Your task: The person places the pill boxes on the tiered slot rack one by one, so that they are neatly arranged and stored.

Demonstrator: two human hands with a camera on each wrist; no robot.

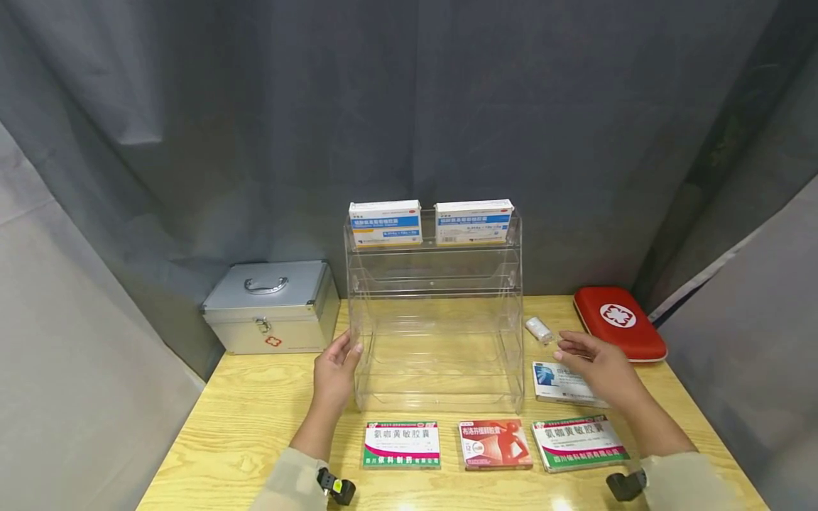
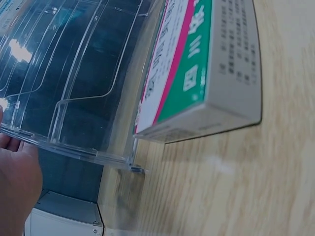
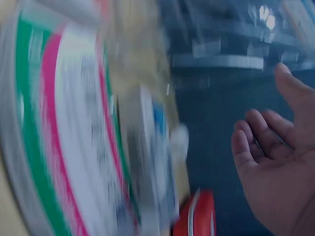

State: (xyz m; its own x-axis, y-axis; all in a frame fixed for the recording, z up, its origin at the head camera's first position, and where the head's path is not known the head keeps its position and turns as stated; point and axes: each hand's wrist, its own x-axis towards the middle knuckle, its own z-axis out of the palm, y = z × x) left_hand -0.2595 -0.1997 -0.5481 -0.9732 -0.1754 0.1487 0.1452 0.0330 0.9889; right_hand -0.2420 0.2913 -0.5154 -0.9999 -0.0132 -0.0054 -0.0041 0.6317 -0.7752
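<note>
A clear acrylic display rack (image 1: 434,403) with stepped tiers stands mid-table. Two white-and-blue medicine boxes, one on the left (image 1: 385,224) and one on the right (image 1: 473,223), sit in its top tier. My left hand (image 1: 335,369) grips the rack's left side edge; in the left wrist view its fingers are partly cut off. Over a white-and-blue medicine box (image 1: 562,383) on the table hovers my right hand (image 1: 603,369), holding nothing, its fingers loosely bent and thumb apart in the right wrist view. Beyond its fingertips lies a small white packet (image 1: 539,329).
Along the front lie a green-and-white capsule box (image 1: 401,445), a red medicine box (image 1: 495,444) and another green-and-white capsule box (image 1: 580,443). A silver first-aid case (image 1: 271,305) stands back left. A red first-aid pouch (image 1: 618,323) lies back right, before grey curtains.
</note>
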